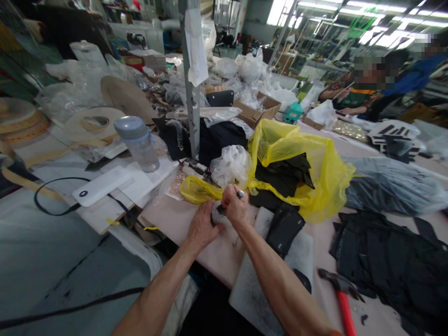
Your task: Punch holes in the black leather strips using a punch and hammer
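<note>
My left hand (203, 223) is curled round the side of a small whitish block (217, 216) with a dark piece against it; its exact kind is unclear. Closed in a fist, my right hand (235, 205) grips a short tool with a round metal end (240, 194) sticking up above the thumb. The tool's lower part is mostly hidden by the hand and meets the block. Just right of my right forearm, folded black pieces (285, 228) lie on a pale speckled slab (301, 252). A thin metal pin-like thing (235, 241) rests on the table below my hands.
A yellow plastic bag (325, 177) holding black pieces stands beyond my hands. At right lie a red-handled hammer (345, 303) and stacked black pieces (392, 261). A water bottle (138, 144) and a white power bank-like device (101, 186) are at left. A metal post (192, 93) rises behind.
</note>
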`<state>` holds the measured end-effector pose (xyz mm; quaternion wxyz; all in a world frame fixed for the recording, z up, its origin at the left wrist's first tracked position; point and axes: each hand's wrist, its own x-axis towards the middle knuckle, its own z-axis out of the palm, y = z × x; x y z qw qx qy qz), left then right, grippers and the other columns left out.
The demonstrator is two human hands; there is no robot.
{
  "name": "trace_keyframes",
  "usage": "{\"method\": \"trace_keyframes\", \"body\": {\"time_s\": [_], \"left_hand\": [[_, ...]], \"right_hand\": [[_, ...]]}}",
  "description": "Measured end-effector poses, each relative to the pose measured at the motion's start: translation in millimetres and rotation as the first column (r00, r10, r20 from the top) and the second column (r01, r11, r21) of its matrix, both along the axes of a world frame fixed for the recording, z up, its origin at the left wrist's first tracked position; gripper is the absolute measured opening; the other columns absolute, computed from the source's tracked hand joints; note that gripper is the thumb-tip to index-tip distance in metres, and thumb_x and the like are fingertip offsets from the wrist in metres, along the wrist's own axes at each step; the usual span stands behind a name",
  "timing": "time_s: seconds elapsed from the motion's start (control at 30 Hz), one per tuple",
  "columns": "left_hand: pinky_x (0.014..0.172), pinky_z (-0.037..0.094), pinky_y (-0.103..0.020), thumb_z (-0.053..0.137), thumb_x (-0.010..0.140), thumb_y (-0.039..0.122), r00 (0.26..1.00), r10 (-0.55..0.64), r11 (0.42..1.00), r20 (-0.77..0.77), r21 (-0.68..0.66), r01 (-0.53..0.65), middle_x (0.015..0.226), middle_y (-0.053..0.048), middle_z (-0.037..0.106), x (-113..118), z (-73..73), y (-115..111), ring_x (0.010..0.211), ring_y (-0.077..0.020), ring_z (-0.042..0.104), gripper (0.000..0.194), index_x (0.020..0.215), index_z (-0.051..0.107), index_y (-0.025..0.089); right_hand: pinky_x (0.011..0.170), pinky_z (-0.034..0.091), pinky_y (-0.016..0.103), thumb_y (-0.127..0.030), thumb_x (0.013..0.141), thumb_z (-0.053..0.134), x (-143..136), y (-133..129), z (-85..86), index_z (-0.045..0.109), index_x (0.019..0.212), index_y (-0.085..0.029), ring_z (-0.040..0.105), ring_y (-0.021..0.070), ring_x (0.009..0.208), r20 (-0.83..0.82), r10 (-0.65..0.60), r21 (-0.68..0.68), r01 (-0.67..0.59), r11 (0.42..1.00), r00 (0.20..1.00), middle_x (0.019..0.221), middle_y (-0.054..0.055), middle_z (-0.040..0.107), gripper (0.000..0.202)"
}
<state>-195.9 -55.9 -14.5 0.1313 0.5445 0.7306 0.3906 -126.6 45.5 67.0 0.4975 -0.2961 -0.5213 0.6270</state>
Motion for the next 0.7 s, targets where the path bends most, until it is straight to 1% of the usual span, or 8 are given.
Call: {"method": "trace_keyframes", "body": {"time_s": [0.13, 0.2, 0.27, 0.37, 0.47, 0.57, 0.7], "left_hand": [[0.105, 0.042, -0.052, 0.077, 0.065, 0.025, 1.0, 0.003, 1.0, 0.004, -0.004, -0.003, 0.132, -0.012, 0.052, 0.9, 0.0, -0.1, 0.126, -0.0308, 0.048, 0.082, 0.135, 0.034, 0.022], [0.105, 0.042, -0.054, 0.077, 0.065, 0.025, 1.0, 0.007, 1.0, 0.007, -0.005, -0.007, 0.132, -0.012, 0.052, 1.1, -0.6, -0.1, 0.126, -0.0316, 0.048, 0.082, 0.135, 0.034, 0.023], [0.105, 0.041, -0.054, 0.077, 0.065, 0.026, 1.0, 0.01, 1.0, 0.007, -0.003, -0.01, 0.132, -0.013, 0.051, 1.0, -2.0, -0.1, 0.126, -0.0318, 0.047, 0.083, 0.136, 0.033, 0.023], [0.107, 0.04, -0.053, 0.077, 0.066, 0.029, 1.0, -0.001, 1.0, -0.001, -0.003, 0.001, 0.134, -0.013, 0.049, 0.1, -4.5, -0.4, 0.127, -0.0311, 0.047, 0.085, 0.137, 0.031, 0.022], [0.108, 0.04, -0.052, 0.078, 0.066, 0.03, 1.0, -0.008, 1.0, -0.008, -0.003, 0.008, 0.135, -0.014, 0.048, -0.8, -5.6, -0.2, 0.127, -0.0308, 0.046, 0.087, 0.139, 0.03, 0.021], [0.107, 0.04, -0.051, 0.08, 0.065, 0.033, 1.0, -0.019, 1.0, -0.013, -0.009, 0.019, 0.136, -0.015, 0.048, -1.6, -5.5, 0.2, 0.129, -0.0311, 0.045, 0.091, 0.139, 0.03, 0.02], [0.108, 0.04, -0.051, 0.081, 0.065, 0.035, 0.999, -0.021, 1.0, -0.025, -0.015, 0.021, 0.137, -0.014, 0.048, -1.6, -5.7, 0.7, 0.129, -0.0312, 0.045, 0.093, 0.14, 0.029, 0.021]], "right_hand": [[0.037, 0.024, 0.02, -0.051, 0.083, 0.059, 5.5, 6.9, 12.2, 0.033, 0.056, -0.022, 0.026, 0.0055, 0.038, -0.134, -0.023, -0.022, 0.02, 1.0, 0.991, 0.046, -0.009, 0.028, 0.047], [0.036, 0.024, 0.02, -0.051, 0.083, 0.059, 6.7, 7.2, 14.1, 0.031, 0.058, -0.023, 0.025, 0.0054, 0.037, -0.18, -0.035, -0.049, 0.026, 0.998, 0.983, 0.046, -0.01, 0.027, 0.047], [0.034, 0.024, 0.02, -0.051, 0.082, 0.06, 5.1, 4.5, 6.6, 0.03, 0.06, -0.023, 0.022, 0.0054, 0.036, -0.195, -0.061, -0.118, 0.039, 0.992, 0.979, 0.046, -0.011, 0.025, 0.046], [0.034, 0.024, 0.019, -0.049, 0.081, 0.061, 1.2, 0.5, -13.1, 0.028, 0.063, -0.024, 0.019, 0.0056, 0.036, -0.229, -0.14, -0.225, 0.087, 0.97, 0.963, 0.046, -0.012, 0.022, 0.045], [0.034, 0.024, 0.02, -0.049, 0.082, 0.059, 0.9, 0.9, -25.1, 0.026, 0.063, -0.024, 0.018, 0.0063, 0.036, -0.267, -0.223, -0.278, 0.146, 0.949, 0.938, 0.046, -0.013, 0.021, 0.046], [0.034, 0.023, 0.021, -0.049, 0.085, 0.055, 5.1, 1.7, -26.2, 0.025, 0.062, -0.024, 0.017, 0.0067, 0.036, -0.294, -0.307, -0.281, 0.226, 0.933, 0.905, 0.046, -0.012, 0.02, 0.046], [0.037, 0.025, 0.021, -0.044, 0.088, 0.054, 11.8, -2.1, -22.9, 0.027, 0.058, -0.022, 0.022, 0.0067, 0.037, -0.291, -0.313, -0.18, 0.27, 0.946, 0.904, 0.046, -0.01, 0.023, 0.046]]}}
